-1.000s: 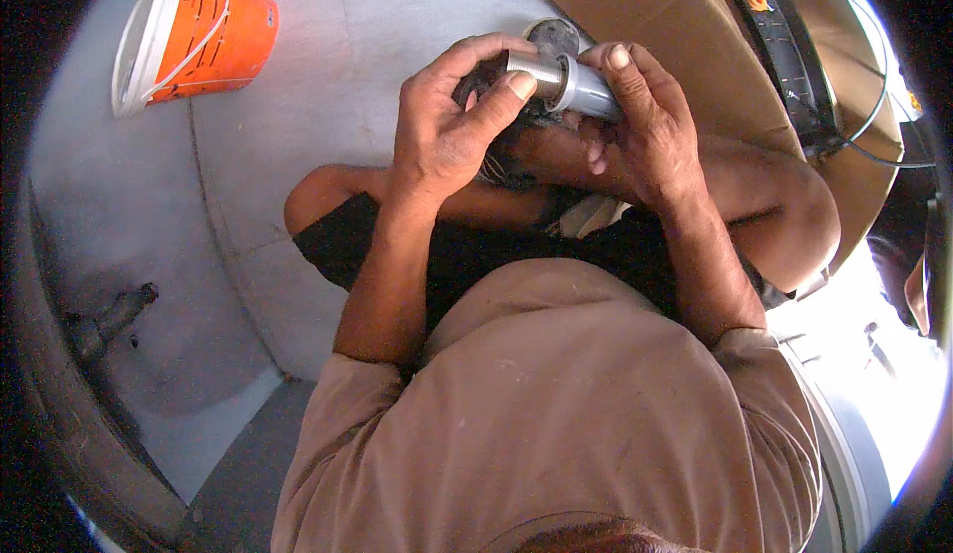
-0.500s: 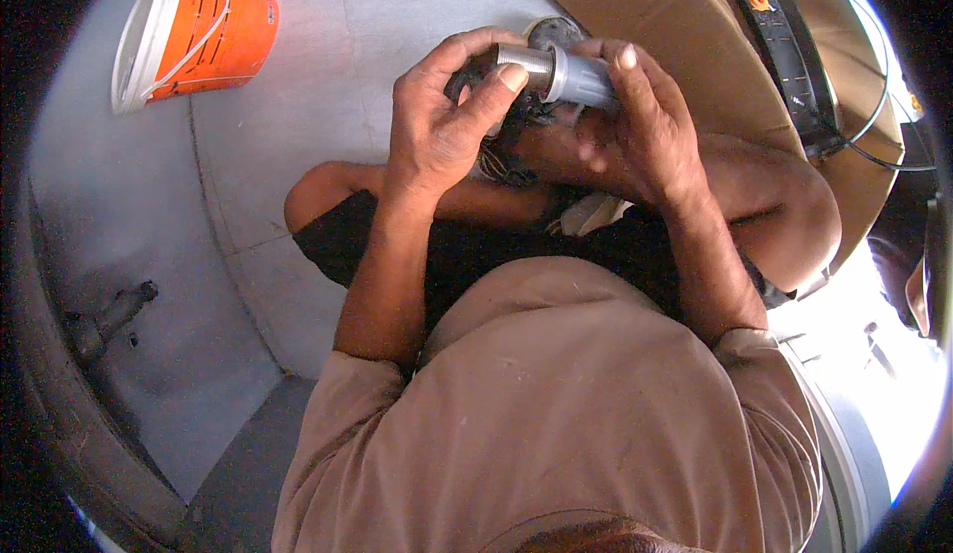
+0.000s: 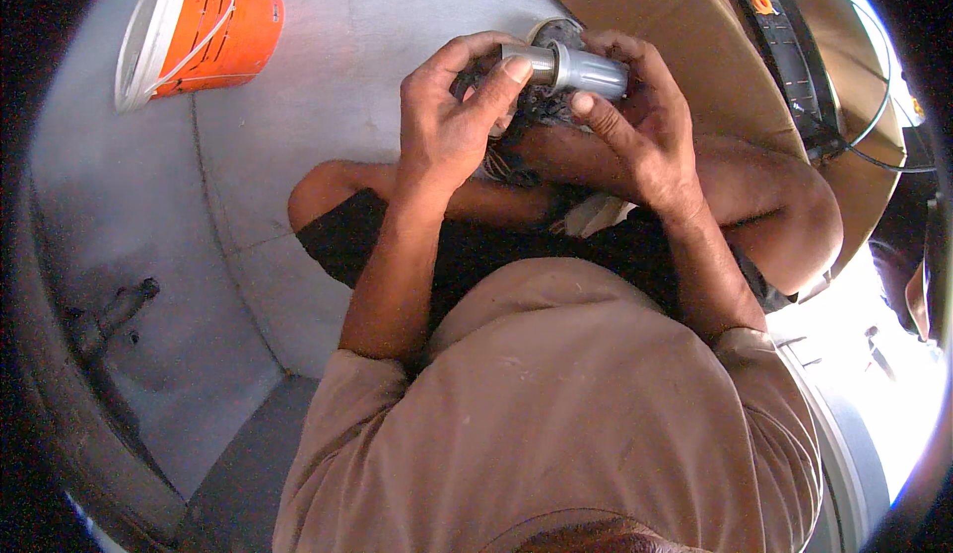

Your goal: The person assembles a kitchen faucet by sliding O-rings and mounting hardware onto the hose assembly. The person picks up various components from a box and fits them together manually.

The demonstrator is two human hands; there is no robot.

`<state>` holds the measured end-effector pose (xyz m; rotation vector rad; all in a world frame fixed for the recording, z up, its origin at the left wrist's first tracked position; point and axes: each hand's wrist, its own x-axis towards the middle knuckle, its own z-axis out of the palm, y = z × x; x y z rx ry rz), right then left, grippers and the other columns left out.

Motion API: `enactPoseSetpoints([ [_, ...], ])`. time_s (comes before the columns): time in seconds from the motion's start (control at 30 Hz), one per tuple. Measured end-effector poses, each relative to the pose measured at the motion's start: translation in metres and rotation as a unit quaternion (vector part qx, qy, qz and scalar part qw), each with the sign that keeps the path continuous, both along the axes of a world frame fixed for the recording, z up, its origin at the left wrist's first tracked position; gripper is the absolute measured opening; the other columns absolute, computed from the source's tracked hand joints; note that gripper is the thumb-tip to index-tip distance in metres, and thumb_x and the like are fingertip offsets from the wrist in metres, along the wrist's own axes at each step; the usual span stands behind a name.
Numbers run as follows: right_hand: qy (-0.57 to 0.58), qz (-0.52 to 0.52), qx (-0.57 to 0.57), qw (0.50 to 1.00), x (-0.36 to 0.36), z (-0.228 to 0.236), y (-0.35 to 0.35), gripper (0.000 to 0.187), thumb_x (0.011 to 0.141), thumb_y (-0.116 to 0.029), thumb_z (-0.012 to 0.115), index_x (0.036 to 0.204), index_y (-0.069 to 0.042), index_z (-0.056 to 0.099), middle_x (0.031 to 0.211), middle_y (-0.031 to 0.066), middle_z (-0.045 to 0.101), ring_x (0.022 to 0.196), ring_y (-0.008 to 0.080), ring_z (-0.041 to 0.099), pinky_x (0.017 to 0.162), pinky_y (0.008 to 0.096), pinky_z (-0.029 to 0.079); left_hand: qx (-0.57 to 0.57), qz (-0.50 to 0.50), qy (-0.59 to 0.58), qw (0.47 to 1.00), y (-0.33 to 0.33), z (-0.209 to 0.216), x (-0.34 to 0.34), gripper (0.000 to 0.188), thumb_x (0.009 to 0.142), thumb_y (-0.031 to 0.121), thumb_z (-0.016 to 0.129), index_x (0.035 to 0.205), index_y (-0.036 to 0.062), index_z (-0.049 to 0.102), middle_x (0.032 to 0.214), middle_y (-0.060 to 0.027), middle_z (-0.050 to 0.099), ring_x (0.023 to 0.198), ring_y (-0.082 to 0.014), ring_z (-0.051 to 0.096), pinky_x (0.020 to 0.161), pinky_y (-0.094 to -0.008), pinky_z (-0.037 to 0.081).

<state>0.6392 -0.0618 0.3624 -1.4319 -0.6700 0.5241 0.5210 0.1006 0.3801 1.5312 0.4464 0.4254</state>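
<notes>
My left hand is closed around a metal threaded tube, with the thumb pressed along its near side. A ribbed grey plastic sleeve sits over the tube's right end, in line with it. My right hand curls around the sleeve's right end, its fingers behind and its thumb low on the near side. Dark, shaggy material shows just beneath the tube; what it belongs to I cannot make out. A round dark-topped thing lies partly hidden beyond the hands.
An orange bucket with a white rim lies at the upper left on the grey floor. A cardboard box stands at the right, with a black tray-like part and a cable on it. My crossed legs are beneath my hands.
My right thumb has moved down and left along the sleeve, and the right fingers have shifted behind it. The left hand keeps its hold on the tube. The whole view has shifted slightly.
</notes>
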Motion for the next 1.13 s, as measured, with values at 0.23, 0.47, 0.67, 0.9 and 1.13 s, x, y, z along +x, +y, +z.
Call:
enactPoseSetpoints([
  [0.23,0.286,0.092,-0.156,0.941,0.014,0.032,-0.008,0.036,0.096,-0.031,0.072,0.116,-0.001,0.066,0.1,0.0116,0.07,0.092,0.0185,0.066,0.082,0.0327,0.053,-0.064,-0.004,-0.021,0.998,0.01,-0.009,-0.006,0.027,0.098,0.017,0.069,0.114,-0.0052,0.067,0.081,-0.0061,0.063,0.063,-0.0109,0.052,0.056,-0.0287,0.045],
  [0.47,-0.053,0.016,-0.091,0.994,-0.006,0.018,-0.005,0.036,0.097,-0.031,0.069,0.113,0.001,0.065,0.094,0.0155,0.07,0.091,0.0248,0.066,0.085,0.04,0.052,-0.05,0.007,-0.001,0.999,0.005,-0.007,-0.003,0.029,0.099,0.02,0.068,0.114,-0.0051,0.067,0.082,-0.0062,0.064,0.063,-0.0104,0.051,0.055,-0.0279,0.043],
  [0.67,0.065,0.027,-0.083,0.994,-0.006,0.024,-0.002,0.033,0.1,-0.035,0.064,0.104,-0.002,0.066,0.078,0.0077,0.064,0.069,0.0152,0.059,0.063,0.0306,0.047,-0.04,-0.005,-0.056,0.998,0.004,-0.009,-0.009,0.033,0.097,0.023,0.072,0.115,-0.0046,0.066,0.076,-0.0021,0.062,0.062,-0.0072,0.052,0.055,-0.0238,0.041],
  [0.9,0.424,0.103,-0.119,0.892,0.004,0.017,-0.01,0.037,0.102,-0.038,0.06,0.092,-0.003,0.065,0.066,0.0053,0.059,0.047,0.0113,0.049,0.041,0.0266,0.032,0.114,-0.027,-0.043,0.992,0.005,-0.004,-0.014,0.032,0.097,0.024,0.07,0.116,-0.0016,0.067,0.082,-0.0022,0.064,0.065,-0.0077,0.053,0.058,-0.0245,0.044],
  [1.13,-0.186,-0.035,-0.081,0.979,-0.012,0.005,-0.003,0.057,0.098,-0.057,0.061,0.124,-0.007,0.061,0.1,0.0182,0.072,0.091,0.0296,0.072,0.084,0.0339,0.055,0.064,0.04,-0.024,0.997,0.0,-0.012,-0.004,0.038,0.098,0.026,0.068,0.128,0.0027,0.063,0.087,-0.0029,0.066,0.069,-0.0089,0.056,0.061,-0.0247,0.047],
])
